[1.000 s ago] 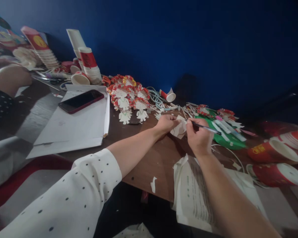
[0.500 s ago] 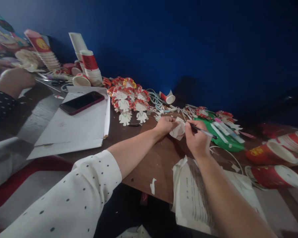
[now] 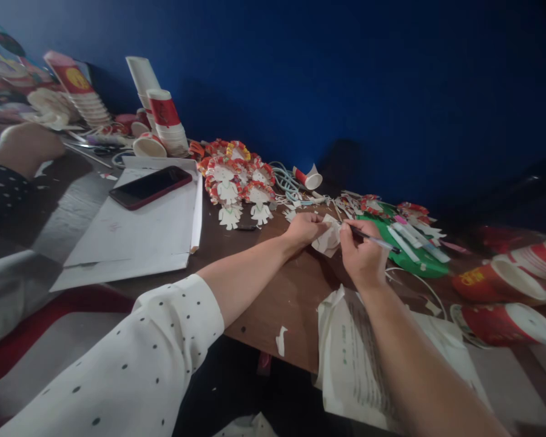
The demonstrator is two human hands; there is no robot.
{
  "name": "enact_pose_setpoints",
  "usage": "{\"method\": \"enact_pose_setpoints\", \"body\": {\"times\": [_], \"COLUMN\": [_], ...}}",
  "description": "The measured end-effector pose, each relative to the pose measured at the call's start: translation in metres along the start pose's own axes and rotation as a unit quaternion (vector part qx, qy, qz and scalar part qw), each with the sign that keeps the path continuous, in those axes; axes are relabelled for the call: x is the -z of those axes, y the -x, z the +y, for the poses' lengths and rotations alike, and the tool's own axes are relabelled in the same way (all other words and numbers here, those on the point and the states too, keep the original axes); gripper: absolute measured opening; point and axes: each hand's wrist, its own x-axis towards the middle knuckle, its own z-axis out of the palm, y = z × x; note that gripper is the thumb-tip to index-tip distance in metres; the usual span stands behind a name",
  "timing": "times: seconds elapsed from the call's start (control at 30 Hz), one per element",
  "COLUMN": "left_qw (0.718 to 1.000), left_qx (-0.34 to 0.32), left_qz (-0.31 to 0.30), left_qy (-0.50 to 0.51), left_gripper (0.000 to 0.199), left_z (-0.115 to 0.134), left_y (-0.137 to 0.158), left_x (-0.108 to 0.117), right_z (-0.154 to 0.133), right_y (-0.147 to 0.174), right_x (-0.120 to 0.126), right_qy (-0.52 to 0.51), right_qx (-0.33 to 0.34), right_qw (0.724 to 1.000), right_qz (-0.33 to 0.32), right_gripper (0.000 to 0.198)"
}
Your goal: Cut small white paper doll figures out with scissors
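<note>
A small white paper cutout [image 3: 327, 240] is pinched in my left hand [image 3: 306, 229], above the brown table [image 3: 259, 303]. My right hand [image 3: 364, 255] is closed around a pen [image 3: 377, 240], its tip end close to the cutout's right edge. Whether the tip touches the paper I cannot tell. Left of my hands lies a cluster of paper dolls [image 3: 230, 188] with red frilled tops. Just right of my right hand is a green sheet [image 3: 404, 258] with several markers [image 3: 418, 237] on it. Below my right forearm sits a crumpled printed paper bag [image 3: 346, 358].
On the left, a dark phone [image 3: 150, 187] rests on white cardboard [image 3: 131, 243]. Stacked paper cups [image 3: 168, 121] stand behind it. Red cups [image 3: 495, 282] lie at the right. Another person's hand [image 3: 30, 145] is at far left. A blue wall [image 3: 273, 73] closes the back.
Both hands hold nearly the same pose; the pen and cutout have shifted only very slightly. The whole view has moved by a few pixels.
</note>
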Motion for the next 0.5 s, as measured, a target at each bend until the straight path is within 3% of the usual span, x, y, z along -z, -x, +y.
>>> {"method": "enact_pose_setpoints", "body": {"times": [0.23, 0.4, 0.5], "left_qw": [1.0, 1.0, 1.0], "left_qx": [0.012, 0.012, -0.001], "left_qz": [-0.001, 0.018, 0.005], "left_qy": [0.009, 0.006, -0.01], "left_gripper": [0.011, 0.011, 0.011], "left_z": [0.001, -0.002, -0.006], "left_y": [-0.001, -0.004, -0.007], "left_x": [0.0, -0.001, 0.001], "right_z": [0.002, 0.008, 0.017], "right_y": [-0.001, -0.005, -0.007], "right_x": [0.002, 0.004, 0.001], "right_qy": [-0.059, -0.133, -0.199], "right_qx": [-0.052, -0.162, -0.23], "right_qw": [0.997, 0.976, 0.952], "right_qz": [0.023, 0.056, 0.033], "right_gripper": [0.028, 0.036, 0.042]}}
